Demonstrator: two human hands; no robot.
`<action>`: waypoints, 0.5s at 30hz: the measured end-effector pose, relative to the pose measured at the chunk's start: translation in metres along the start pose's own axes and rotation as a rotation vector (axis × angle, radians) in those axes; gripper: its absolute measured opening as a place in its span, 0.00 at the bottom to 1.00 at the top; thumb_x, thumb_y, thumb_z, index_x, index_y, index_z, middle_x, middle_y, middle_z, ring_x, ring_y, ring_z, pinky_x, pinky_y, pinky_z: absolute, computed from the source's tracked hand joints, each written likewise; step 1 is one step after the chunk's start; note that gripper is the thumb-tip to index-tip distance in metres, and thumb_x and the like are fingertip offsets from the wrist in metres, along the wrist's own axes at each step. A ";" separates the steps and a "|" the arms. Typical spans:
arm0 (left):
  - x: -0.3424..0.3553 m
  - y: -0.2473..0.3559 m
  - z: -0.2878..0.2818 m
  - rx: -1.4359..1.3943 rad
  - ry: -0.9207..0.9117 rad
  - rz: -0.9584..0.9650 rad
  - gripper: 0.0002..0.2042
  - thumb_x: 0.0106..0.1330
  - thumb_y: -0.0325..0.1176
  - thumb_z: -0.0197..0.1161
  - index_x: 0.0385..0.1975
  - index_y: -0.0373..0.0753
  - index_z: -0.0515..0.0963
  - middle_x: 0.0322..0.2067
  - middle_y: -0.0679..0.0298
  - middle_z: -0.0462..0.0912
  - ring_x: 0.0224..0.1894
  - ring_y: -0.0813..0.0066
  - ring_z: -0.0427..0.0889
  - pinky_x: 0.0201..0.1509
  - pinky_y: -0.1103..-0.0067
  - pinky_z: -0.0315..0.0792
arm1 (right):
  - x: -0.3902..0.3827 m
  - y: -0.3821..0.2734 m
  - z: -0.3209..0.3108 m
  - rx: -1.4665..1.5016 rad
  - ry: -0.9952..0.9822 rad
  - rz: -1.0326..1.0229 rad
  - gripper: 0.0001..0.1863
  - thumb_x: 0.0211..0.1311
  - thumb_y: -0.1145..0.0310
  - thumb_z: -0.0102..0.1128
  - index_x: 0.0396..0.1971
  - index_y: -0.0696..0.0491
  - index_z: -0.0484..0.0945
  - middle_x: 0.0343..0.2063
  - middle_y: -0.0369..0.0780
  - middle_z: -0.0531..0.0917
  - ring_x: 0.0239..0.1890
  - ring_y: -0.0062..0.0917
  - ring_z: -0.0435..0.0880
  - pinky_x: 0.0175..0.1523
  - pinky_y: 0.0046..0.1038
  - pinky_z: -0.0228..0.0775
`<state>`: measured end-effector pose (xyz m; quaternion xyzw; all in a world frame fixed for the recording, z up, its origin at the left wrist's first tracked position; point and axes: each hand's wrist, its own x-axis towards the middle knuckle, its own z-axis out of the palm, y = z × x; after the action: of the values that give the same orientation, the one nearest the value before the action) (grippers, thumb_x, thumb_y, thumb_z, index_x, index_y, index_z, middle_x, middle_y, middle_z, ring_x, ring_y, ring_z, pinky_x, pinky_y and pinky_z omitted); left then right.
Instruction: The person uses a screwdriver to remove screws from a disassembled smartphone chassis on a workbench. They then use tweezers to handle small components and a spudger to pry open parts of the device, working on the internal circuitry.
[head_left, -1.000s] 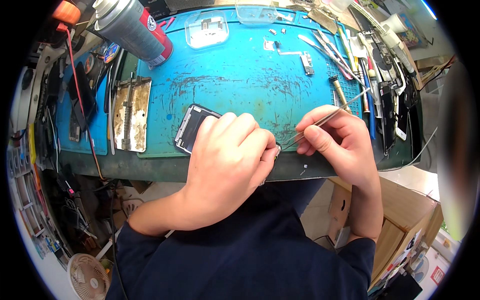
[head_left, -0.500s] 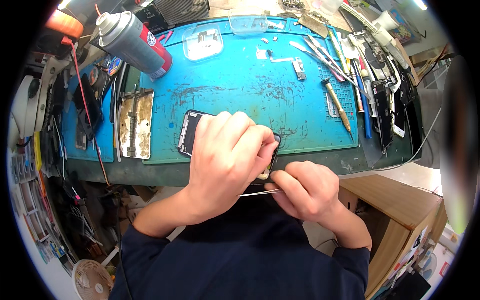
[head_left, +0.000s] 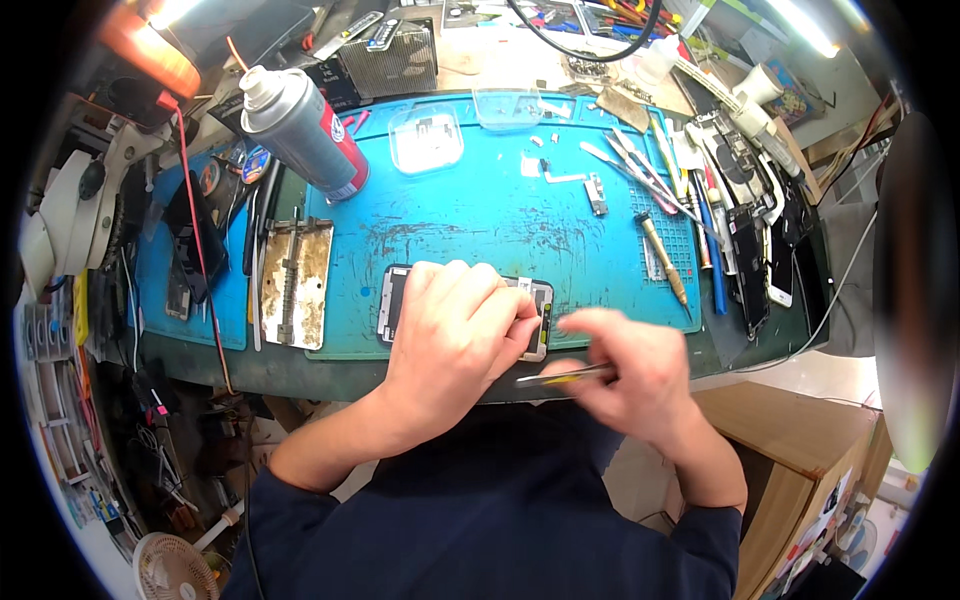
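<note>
A dark phone part, looking like a phone screen assembly with a metal-edged frame (head_left: 545, 300), lies near the front edge of the blue mat (head_left: 450, 225). My left hand (head_left: 450, 325) covers its middle, with thumb and fingers closed on its right part; only its two ends show. Just right of it, my right hand (head_left: 645, 375) is partly smeared by motion. It holds metal tweezers (head_left: 565, 376), whose tips point left, below the phone part's right end. The right index finger reaches out toward the phone part without touching it.
A spray can (head_left: 305, 135) stands at the back left, beside a clear plastic box (head_left: 425, 140). A metal clamping fixture (head_left: 297, 285) lies left. To the right are a screwdriver (head_left: 665, 262), a small cable part (head_left: 597, 195) and a dark phone (head_left: 747, 270) among several tools.
My right hand has drawn away from the phone part and turned, with the tweezers more exposed. The phone part now lies more level. The whole view has shifted, showing more of the back.
</note>
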<state>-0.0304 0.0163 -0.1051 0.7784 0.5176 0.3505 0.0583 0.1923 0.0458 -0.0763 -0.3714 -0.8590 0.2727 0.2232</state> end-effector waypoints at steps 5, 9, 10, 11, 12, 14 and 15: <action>-0.001 0.000 -0.001 0.065 0.001 -0.014 0.13 0.60 0.29 0.75 0.45 0.43 0.84 0.37 0.69 0.80 0.40 0.69 0.76 0.48 0.70 0.64 | 0.037 0.026 -0.003 -0.040 0.099 -0.007 0.19 0.71 0.77 0.63 0.60 0.53 0.83 0.31 0.47 0.87 0.23 0.34 0.83 0.31 0.30 0.72; 0.001 0.008 -0.009 0.086 0.009 -0.022 0.28 0.56 0.26 0.76 0.61 0.43 0.83 0.56 0.69 0.87 0.54 0.66 0.79 0.59 0.69 0.63 | 0.018 0.023 -0.005 0.414 0.322 0.044 0.12 0.77 0.72 0.55 0.52 0.58 0.84 0.30 0.38 0.81 0.28 0.21 0.77 0.37 0.25 0.70; 0.000 0.007 -0.009 0.082 -0.008 -0.019 0.28 0.57 0.27 0.77 0.61 0.43 0.83 0.56 0.69 0.87 0.54 0.66 0.79 0.60 0.68 0.63 | 0.009 0.022 -0.005 0.587 0.396 0.063 0.13 0.78 0.69 0.52 0.47 0.60 0.84 0.31 0.36 0.79 0.32 0.18 0.76 0.41 0.23 0.70; -0.001 0.007 -0.009 0.079 -0.025 -0.016 0.28 0.57 0.27 0.77 0.60 0.43 0.83 0.56 0.68 0.87 0.55 0.66 0.79 0.61 0.68 0.63 | 0.009 0.030 -0.007 0.502 0.409 -0.005 0.17 0.81 0.65 0.47 0.44 0.60 0.84 0.32 0.36 0.80 0.34 0.18 0.76 0.42 0.23 0.69; -0.002 0.007 -0.009 0.076 -0.042 -0.015 0.28 0.57 0.28 0.77 0.60 0.43 0.83 0.57 0.68 0.87 0.56 0.65 0.79 0.62 0.68 0.63 | 0.006 0.033 -0.009 0.477 0.389 0.048 0.21 0.83 0.62 0.42 0.42 0.59 0.83 0.32 0.36 0.80 0.35 0.18 0.76 0.43 0.23 0.68; -0.004 0.006 -0.012 0.092 -0.037 -0.030 0.28 0.57 0.29 0.77 0.61 0.41 0.82 0.56 0.66 0.87 0.57 0.64 0.79 0.63 0.67 0.63 | -0.002 0.037 -0.012 0.482 0.324 0.276 0.29 0.86 0.55 0.33 0.37 0.58 0.82 0.33 0.36 0.81 0.36 0.17 0.75 0.44 0.24 0.66; -0.006 0.006 -0.014 0.101 -0.034 -0.040 0.28 0.57 0.29 0.78 0.61 0.41 0.82 0.56 0.65 0.86 0.58 0.63 0.79 0.64 0.66 0.63 | -0.001 0.037 -0.006 0.660 0.319 0.231 0.26 0.87 0.55 0.41 0.35 0.58 0.82 0.33 0.36 0.82 0.34 0.16 0.76 0.40 0.22 0.67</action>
<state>-0.0354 0.0048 -0.0948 0.7757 0.5490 0.3093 0.0346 0.2160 0.0681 -0.0956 -0.4118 -0.6319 0.4967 0.4295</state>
